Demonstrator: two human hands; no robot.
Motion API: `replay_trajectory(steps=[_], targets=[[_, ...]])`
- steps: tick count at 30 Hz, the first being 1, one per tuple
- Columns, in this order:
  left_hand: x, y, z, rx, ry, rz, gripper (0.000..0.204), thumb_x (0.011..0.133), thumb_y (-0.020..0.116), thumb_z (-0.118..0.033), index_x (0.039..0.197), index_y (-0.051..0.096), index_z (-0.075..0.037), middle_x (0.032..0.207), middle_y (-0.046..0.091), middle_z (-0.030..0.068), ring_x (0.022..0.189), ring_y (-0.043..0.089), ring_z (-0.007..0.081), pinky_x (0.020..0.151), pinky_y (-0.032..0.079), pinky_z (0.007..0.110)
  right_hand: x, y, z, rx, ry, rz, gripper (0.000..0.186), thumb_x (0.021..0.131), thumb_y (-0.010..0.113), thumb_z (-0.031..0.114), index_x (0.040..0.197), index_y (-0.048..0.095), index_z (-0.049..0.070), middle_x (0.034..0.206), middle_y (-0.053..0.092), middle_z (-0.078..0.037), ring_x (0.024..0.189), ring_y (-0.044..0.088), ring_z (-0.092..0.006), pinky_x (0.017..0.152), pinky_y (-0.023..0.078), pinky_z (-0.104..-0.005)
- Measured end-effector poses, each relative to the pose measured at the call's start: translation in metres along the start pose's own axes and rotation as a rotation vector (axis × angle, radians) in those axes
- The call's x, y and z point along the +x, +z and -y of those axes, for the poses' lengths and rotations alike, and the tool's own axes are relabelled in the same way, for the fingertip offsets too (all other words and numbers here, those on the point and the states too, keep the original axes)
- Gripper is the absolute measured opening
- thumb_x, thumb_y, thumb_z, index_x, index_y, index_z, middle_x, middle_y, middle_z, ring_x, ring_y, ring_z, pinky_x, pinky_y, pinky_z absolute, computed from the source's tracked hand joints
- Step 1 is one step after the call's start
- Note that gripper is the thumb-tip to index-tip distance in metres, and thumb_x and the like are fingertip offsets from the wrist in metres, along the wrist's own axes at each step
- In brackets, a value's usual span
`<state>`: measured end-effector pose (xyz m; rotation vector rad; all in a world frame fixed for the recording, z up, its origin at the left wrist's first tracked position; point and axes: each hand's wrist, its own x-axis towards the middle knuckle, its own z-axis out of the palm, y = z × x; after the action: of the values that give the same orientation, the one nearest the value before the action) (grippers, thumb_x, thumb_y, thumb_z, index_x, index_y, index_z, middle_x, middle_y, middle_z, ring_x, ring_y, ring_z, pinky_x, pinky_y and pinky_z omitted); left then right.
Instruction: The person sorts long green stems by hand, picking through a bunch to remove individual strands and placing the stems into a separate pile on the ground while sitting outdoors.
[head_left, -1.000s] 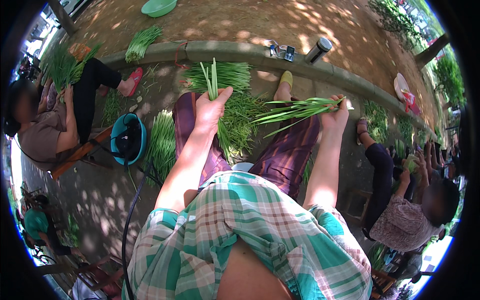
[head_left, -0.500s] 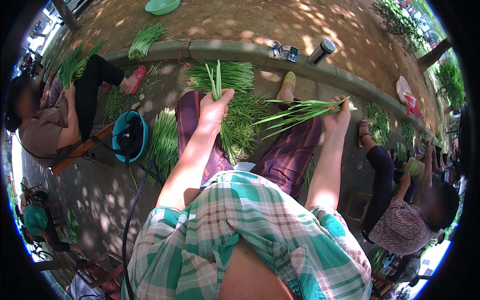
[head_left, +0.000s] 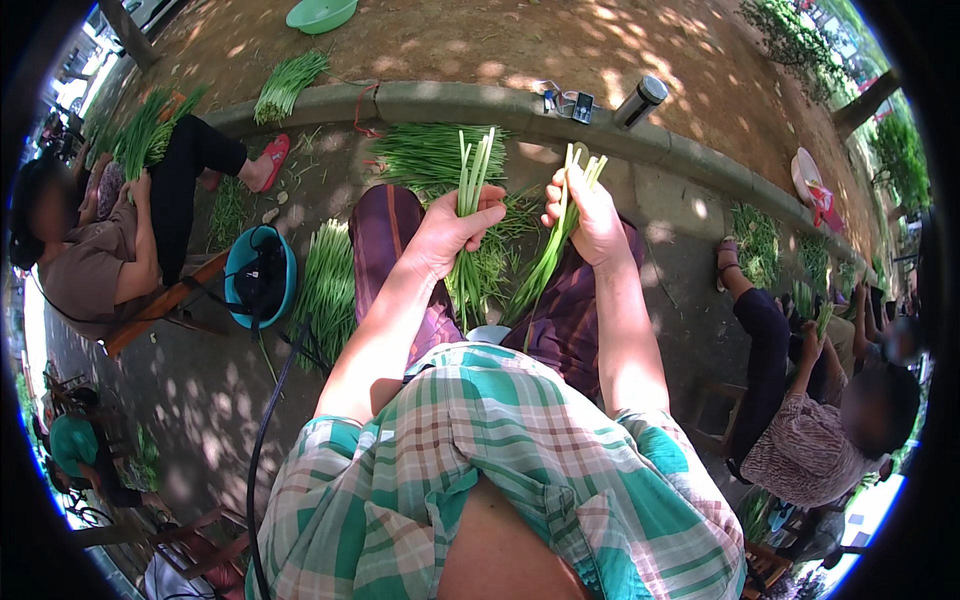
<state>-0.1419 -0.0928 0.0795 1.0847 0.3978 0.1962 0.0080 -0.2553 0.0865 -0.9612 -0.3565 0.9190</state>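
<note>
Head view: right hand (head_left: 594, 222) has been brought inward; its chive bunch (head_left: 546, 264), earlier sideways, is now held pale-ends-far, right of the upright chives (head_left: 474, 180) gripped by the left hand (head_left: 453, 230). Both grips closed round stalks.

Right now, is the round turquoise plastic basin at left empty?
Not empty: a bulky black object sits inside the round turquoise plastic basin; exactly what, I cannot tell.

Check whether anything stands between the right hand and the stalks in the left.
Only the left hand, gripping the stalks; their pale upper ends stick out uncovered. Nothing else visible stands in the gap to the right hand.
</note>
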Motion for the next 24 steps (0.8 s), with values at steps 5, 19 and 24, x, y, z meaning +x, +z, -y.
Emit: replay_trajectory(steps=[5, 19, 24], targets=[[-0.004, 0.005, 0.002, 0.063, -0.026, 0.005, 0.038, 0.081, 0.075, -0.011, 0.114, 0.06, 0.002, 0.082, 0.06, -0.0003, 0.053, 0.044, 0.0026, 0.044, 0.032, 0.018, 0.008, 0.029, -0.014, -0.018, 0.115, -0.002, 0.035, 0.096, 0.056, 0.041, 0.096, 0.055, 0.007, 0.068, 0.044, 0.006, 0.057, 0.037, -0.0044, 0.053, 0.035, -0.0215], [-0.005, 0.006, 0.005, 0.172, -0.06, 0.07, 0.035, 0.082, 0.075, -0.017, 0.109, 0.063, 0.0, 0.076, 0.059, -0.0004, 0.054, 0.045, 0.0035, 0.046, 0.034, 0.019, 0.007, 0.043, -0.014, -0.309, 0.043, -0.109, 0.025, 0.085, 0.073, 0.032, 0.089, 0.061, 0.01, 0.064, 0.045, 0.008, 0.051, 0.036, -0.0014, 0.044, 0.025, -0.018], [-0.003, 0.009, 0.007, -0.056, -0.044, 0.004, 0.028, 0.091, 0.067, -0.021, 0.107, 0.063, 0.001, 0.085, 0.064, 0.0036, 0.056, 0.049, 0.0053, 0.048, 0.038, 0.02, 0.007, 0.031, -0.019, -0.316, 0.027, -0.183, 0.024, 0.084, 0.073, 0.032, 0.088, 0.061, 0.011, 0.065, 0.047, 0.007, 0.051, 0.038, -0.0023, 0.044, 0.025, -0.0177]])
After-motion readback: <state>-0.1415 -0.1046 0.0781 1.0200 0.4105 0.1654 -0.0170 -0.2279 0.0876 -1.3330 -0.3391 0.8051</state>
